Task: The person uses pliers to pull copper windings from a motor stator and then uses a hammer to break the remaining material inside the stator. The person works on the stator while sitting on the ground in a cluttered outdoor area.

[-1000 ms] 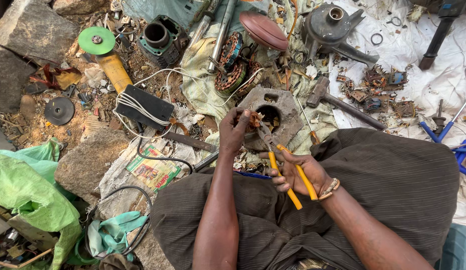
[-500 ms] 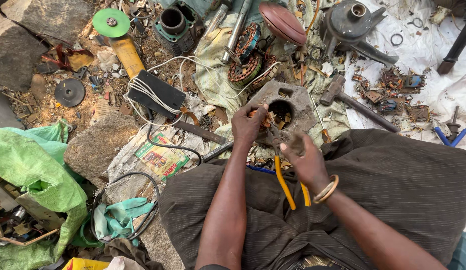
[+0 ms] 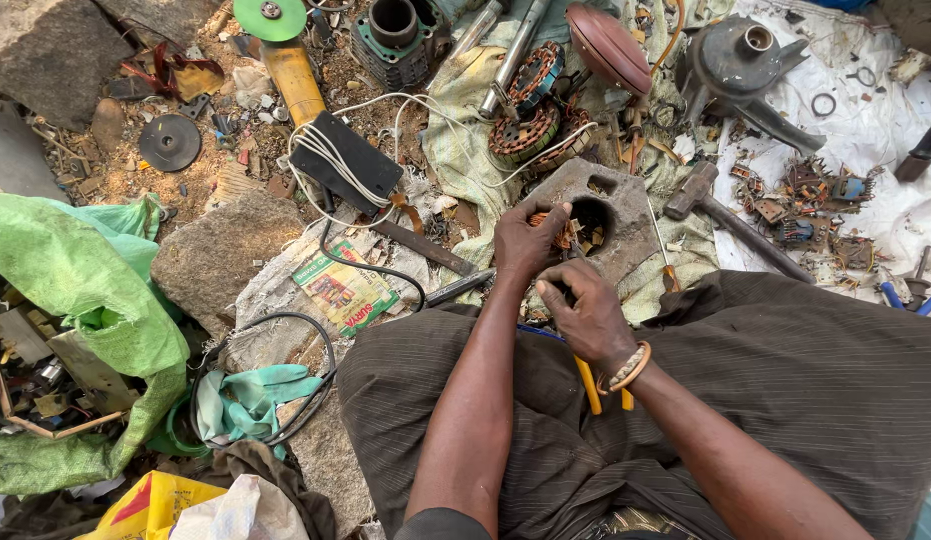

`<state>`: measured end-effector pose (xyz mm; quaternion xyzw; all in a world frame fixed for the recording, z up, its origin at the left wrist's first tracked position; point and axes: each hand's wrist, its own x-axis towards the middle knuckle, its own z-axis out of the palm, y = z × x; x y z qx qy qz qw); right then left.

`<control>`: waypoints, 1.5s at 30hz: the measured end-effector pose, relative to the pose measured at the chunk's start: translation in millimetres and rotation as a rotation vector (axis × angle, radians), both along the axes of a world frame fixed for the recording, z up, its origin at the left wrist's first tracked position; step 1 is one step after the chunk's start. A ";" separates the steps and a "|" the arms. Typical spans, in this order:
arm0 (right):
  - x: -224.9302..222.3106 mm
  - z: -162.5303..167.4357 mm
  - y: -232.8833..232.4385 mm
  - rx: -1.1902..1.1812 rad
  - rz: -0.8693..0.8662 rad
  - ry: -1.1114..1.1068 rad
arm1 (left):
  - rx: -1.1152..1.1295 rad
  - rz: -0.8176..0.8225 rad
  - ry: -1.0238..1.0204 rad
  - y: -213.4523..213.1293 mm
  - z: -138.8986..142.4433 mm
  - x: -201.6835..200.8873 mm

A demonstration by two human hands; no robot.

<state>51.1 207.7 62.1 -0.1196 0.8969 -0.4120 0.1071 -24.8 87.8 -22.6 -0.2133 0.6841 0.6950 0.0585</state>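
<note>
My left hand (image 3: pixel 527 241) grips a small bundle of copper-coloured wire (image 3: pixel 564 234) at the edge of the hole in a grey concrete block (image 3: pixel 626 215). Right beside it, my right hand (image 3: pixel 589 312) is closed around yellow-handled pliers (image 3: pixel 589 385), whose handles stick out below the palm over my lap. The plier jaws are hidden behind my fingers. Both hands meet just in front of the block, above my dark striped garment (image 3: pixel 786 400).
A hammer (image 3: pixel 721 210) lies right of the block, wound motor cores (image 3: pixel 531 115) behind it. A black box with white wires (image 3: pixel 346 160), a yellow grinder with green disc (image 3: pixel 286 50), stones, green cloth (image 3: pixel 76 290) and a white sheet with scrap parts (image 3: pixel 836 190) surround me.
My right hand has brought the pliers from out in front of my lap up against my left hand at the block. The view has shifted downward and closer.
</note>
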 end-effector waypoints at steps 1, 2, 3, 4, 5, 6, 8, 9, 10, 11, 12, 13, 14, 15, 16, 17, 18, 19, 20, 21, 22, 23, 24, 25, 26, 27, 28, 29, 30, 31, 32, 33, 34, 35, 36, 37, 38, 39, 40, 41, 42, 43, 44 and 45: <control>-0.9 0.8 2.2 -0.013 -0.020 -0.021 | 0.012 -0.002 -0.027 0.8 0.3 0.0; -1.3 1.4 3.5 -0.027 -0.037 -0.041 | -0.015 -0.001 -0.014 1.2 0.5 -0.3; -1.8 1.8 3.2 -0.041 -0.055 -0.065 | -0.041 -0.001 -0.005 1.3 0.6 -1.0; -1.1 1.5 1.5 -0.011 -0.061 -0.088 | -0.066 -0.003 0.001 1.5 0.4 -0.8; 0.0 0.5 -1.5 0.019 -0.068 -0.112 | -0.074 -0.007 -0.010 1.2 0.1 -0.9; 1.1 -0.4 -4.3 0.050 -0.077 -0.135 | -0.082 -0.013 -0.020 1.2 -0.1 -1.4; 4.7 -4.2 -11.1 -0.011 -0.063 0.003 | -0.086 -0.016 -0.011 1.0 -0.9 -1.7; 6.8 -6.4 -13.5 -0.042 -0.054 0.069 | -0.082 -0.014 0.000 1.0 -1.3 -1.7; 8.1 -8.4 -13.9 -0.052 -0.035 0.081 | -0.078 -0.012 0.010 1.2 -1.7 -1.4; 8.6 -10.4 -13.4 -0.062 -0.015 0.095 | -0.059 -0.011 0.017 1.4 -1.8 -1.1; 8.5 -12.2 -11.2 -0.071 0.006 0.108 | -0.039 -0.008 0.025 1.7 -2.0 -0.7; 6.8 -13.8 -8.0 -0.087 0.012 0.096 | -0.018 -0.009 0.030 1.8 -2.0 -0.4; 5.0 -14.8 -3.3 -0.102 0.014 0.084 | -0.017 -0.015 -0.005 2.0 -1.8 0.0; 2.2 -15.8 1.9 -0.116 0.019 0.076 | -0.016 -0.019 -0.036 2.2 -1.7 0.3; -2.2 -16.2 6.8 -0.165 -0.024 -0.010 | -0.015 -0.015 -0.065 2.3 -1.3 0.4; -5.5 -16.9 10.6 -0.214 -0.068 -0.100 | -0.028 -0.017 -0.044 2.2 -1.1 0.3; -8.1 -17.2 14.0 -0.260 -0.117 -0.192 | -0.039 -0.023 -0.024 2.6 -0.9 0.2; -9.4 -17.2 15.5 -0.323 -0.139 -0.233 | -0.051 -0.026 -0.003 2.7 -0.8 -0.2; -9.3 -17.3 15.4 -0.385 -0.163 -0.275 | -0.040 -0.022 0.004 3.1 -1.0 -0.5; -8.0 -16.7 14.0 -0.446 -0.187 -0.316 | -0.028 -0.018 0.012 3.4 -1.3 -1.1; -5.3 -16.2 11.0 -0.420 -0.139 -0.245 | -0.017 -0.012 0.020 3.6 -2.1 -1.4; -1.3 -15.4 7.0 -0.395 -0.095 -0.175 | -0.016 -0.013 -0.020 3.9 -2.8 -1.9; 4.1 -14.6 2.1 -0.370 -0.052 -0.105 | -0.016 -0.015 -0.058 4.0 -3.9 -2.1; 8.9 -14.1 -2.9 -0.294 0.002 0.038 | -0.016 -0.012 -0.093 4.1 -5.0 -2.6; 13.0 -13.6 -6.9 -0.217 0.057 0.181 | -0.012 -0.015 -0.035 3.7 -6.0 -2.8; 16.5 -14.2 -10.2 -0.140 0.106 0.319 | -0.007 -0.024 0.019 3.3 -7.1 -2.6; 18.8 -16.3 -12.1 -0.113 0.117 0.339 | -0.001 -0.034 0.071 3.0 -7.9 -2.2; 20.4 -19.8 -12.6 -0.088 0.131 0.360 | 0.010 -0.033 0.051 2.7 -8.5 -2.2; 20.8 -24.7 -11.2 -0.063 0.144 0.381 | 0.021 -0.033 0.031 2.8 -8.9 -2.3; 21.2 -30.4 -7.8 -0.122 0.076 0.289 | 0.033 -0.038 0.011 3.1 -9.0 -2.0; 19.9 -36.7 -2.9 -0.179 0.010 0.201 | 0.008 -0.039 0.007 3.6 -9.0 -2.0; 16.7 -41.7 4.0 -0.234 -0.052 0.114 | -0.015 -0.037 0.005 4.7 -8.3 -2.6; 12.4 -45.0 11.8 -0.317 -0.153 0.055 | -0.037 -0.037 -0.002 5.7 -7.8 -2.5; 6.5 -44.8 20.2 -0.398 -0.254 -0.007 | 0.015 -0.043 0.013 7.2 -6.8 -1.9; -1.9 -41.0 26.4 -0.485 -0.344 -0.067 | 0.061 -0.038 0.034 9.4 -5.2 -2.0; -13.9 -33.2 28.5 -0.630 -0.471 -0.094 | 0.096 -0.016 0.064 8.6 -3.3 -2.8; -24.7 -17.9 30.8 -0.578 -0.518 -0.009 | 0.030 -0.013 0.024 9.7 -0.4 -2.2; -38.2 0.8 24.3 -0.735 -0.607 -0.044 | 0.001 -0.001 0.036 8.9 2.8 -1.0; -48.3 21.3 7.9 -0.805 -0.574 0.050 | -0.008 0.008 0.089 8.6 7.7 -0.5; -55.0 45.6 -14.3 -0.930 -0.609 0.055 | 0.032 0.006 0.099 6.9 12.4 2.5; -52.2 68.5 -46.8 -1.031 -0.440 0.084 | 0.036 0.012 0.102 5.7 19.0 4.1; -42.3 93.1 -82.6 -1.140 -0.272 0.115 | 0.038 0.014 0.104 3.5 25.5 7.4; -24.7 114.1 -125.0 -1.038 -0.170 0.154 | 0.047 0.004 0.104 2.7 33.4 9.9; 2.1 132.8 -168.2 -0.932 -0.077 0.199 | 0.056 -0.010 0.098 1.4 41.3 12.9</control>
